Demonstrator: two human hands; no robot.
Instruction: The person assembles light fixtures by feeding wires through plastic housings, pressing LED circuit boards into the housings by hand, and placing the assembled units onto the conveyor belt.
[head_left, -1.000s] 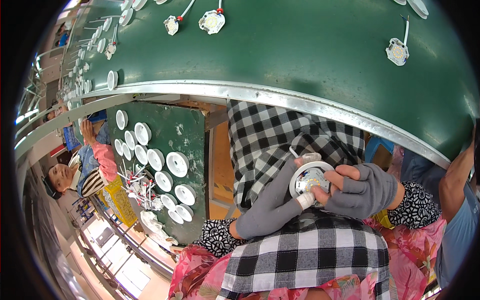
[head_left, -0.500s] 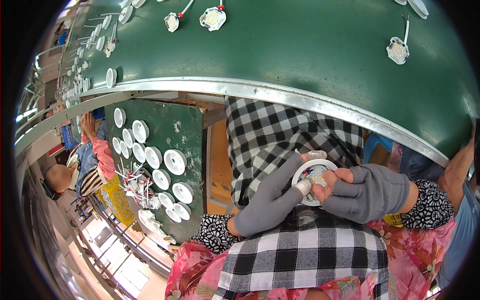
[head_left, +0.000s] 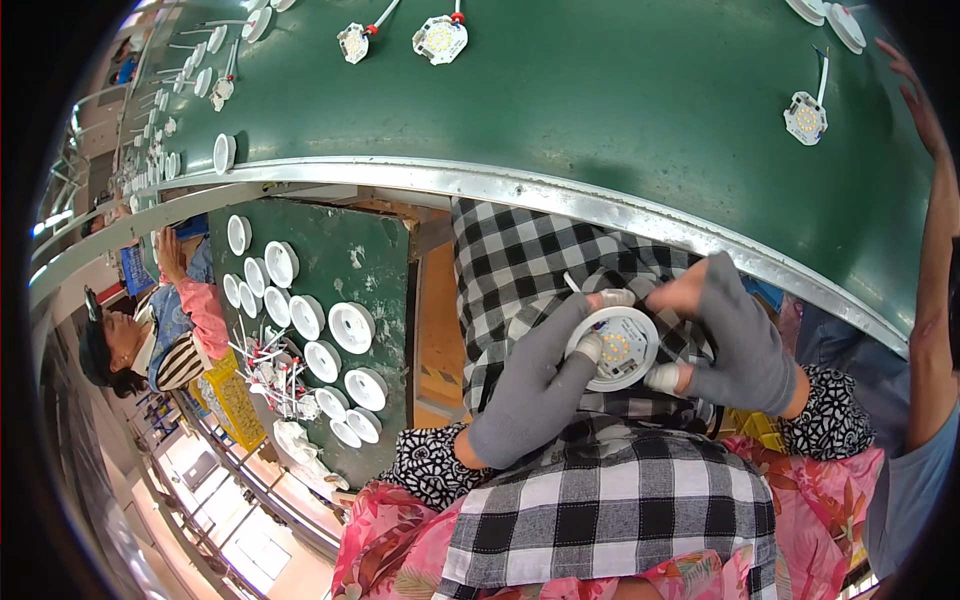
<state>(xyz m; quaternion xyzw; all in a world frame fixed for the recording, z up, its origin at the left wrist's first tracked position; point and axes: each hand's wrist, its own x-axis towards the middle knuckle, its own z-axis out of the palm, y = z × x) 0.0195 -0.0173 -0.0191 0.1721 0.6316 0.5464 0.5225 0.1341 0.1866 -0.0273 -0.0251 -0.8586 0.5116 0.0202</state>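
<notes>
Above my lap, my left hand (head_left: 540, 385) grips a round white lamp housing (head_left: 652, 350), its bandaged thumb over the near-left rim. Inside the housing lies an LED board (head_left: 618, 346) with yellow chips, and a white wire sticks out behind my fingers. My right hand (head_left: 735, 335) is open just right of the housing, fingers and thumb spread apart; the bandaged thumb is close to the rim, and I cannot tell if it touches. Both hands wear grey fingerless gloves.
A green bench (head_left: 620, 110) with a metal edge runs across, bearing LED boards (head_left: 440, 40) with wires. On a side table (head_left: 385, 270) at left are several white housings (head_left: 350, 325) and a heap of wired parts (head_left: 275, 375). A co-worker (head_left: 190, 320) sits far left; another person's arm (head_left: 935, 270) reaches in at right.
My right hand has come off the LED board, opened and moved up and right. The housing shifted slightly left and down in my left hand. The arm at right reached farther over the bench.
</notes>
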